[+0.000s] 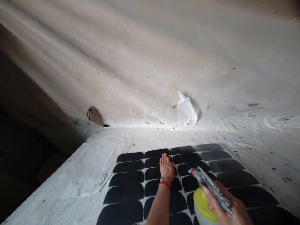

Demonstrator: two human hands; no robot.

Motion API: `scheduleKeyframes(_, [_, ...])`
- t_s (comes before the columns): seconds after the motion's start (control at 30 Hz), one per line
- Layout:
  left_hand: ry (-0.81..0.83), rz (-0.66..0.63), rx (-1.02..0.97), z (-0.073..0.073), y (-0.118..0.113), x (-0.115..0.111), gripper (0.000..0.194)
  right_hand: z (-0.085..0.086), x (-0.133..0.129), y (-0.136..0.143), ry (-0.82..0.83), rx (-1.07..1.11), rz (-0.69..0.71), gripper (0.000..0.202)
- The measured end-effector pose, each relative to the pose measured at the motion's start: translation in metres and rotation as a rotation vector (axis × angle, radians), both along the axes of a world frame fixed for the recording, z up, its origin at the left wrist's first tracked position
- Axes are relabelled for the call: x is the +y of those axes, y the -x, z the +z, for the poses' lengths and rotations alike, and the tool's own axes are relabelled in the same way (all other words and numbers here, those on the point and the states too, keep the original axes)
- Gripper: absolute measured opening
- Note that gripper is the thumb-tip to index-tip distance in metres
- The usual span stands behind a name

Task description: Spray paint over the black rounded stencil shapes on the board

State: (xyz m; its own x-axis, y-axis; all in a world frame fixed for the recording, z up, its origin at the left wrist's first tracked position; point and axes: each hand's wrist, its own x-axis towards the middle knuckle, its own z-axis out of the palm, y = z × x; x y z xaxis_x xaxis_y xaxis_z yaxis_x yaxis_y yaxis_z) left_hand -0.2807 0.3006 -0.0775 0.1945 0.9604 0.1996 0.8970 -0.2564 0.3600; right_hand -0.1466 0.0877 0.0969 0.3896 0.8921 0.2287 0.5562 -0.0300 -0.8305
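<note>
Nearest me, my right hand [231,204] is closed in a firm grip around the spray gun [212,186], its yellow-lidded cup [205,206] hanging above the black pieces [126,178]. Farther forward, my left hand [167,168] lies open and flat on them, fingers nearly together, holding nothing. Beyond, crumpled white plastic [187,111] rests against the sheeting [140,78].

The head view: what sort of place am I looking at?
Probably a makeshift spray booth or workshop corner: a speckled cloth sheet hangs behind, wrinkled white sheeting covers the work surface, and the right hand holds a spray gun over rows of black pieces.
</note>
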Motion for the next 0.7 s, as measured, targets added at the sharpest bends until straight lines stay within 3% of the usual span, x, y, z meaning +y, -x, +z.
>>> scheduleKeyframes(0.23, [-0.029,-0.114,-0.004,0.016,0.027,0.003,0.04,-0.009,0.005,-0.04,0.17,-0.015,0.016,0.047])
scheduleKeyframes(0.47, [-0.088,-0.136,-0.004,0.019,0.027,-0.002,0.038,-0.002,0.004,-0.064,0.142,-0.054,-0.09,0.042])
scheduleKeyframes(0.7, [0.009,-0.143,-0.015,0.032,0.035,0.002,0.035,0.0,-0.001,-0.08,0.201,-0.044,-0.133,0.039])
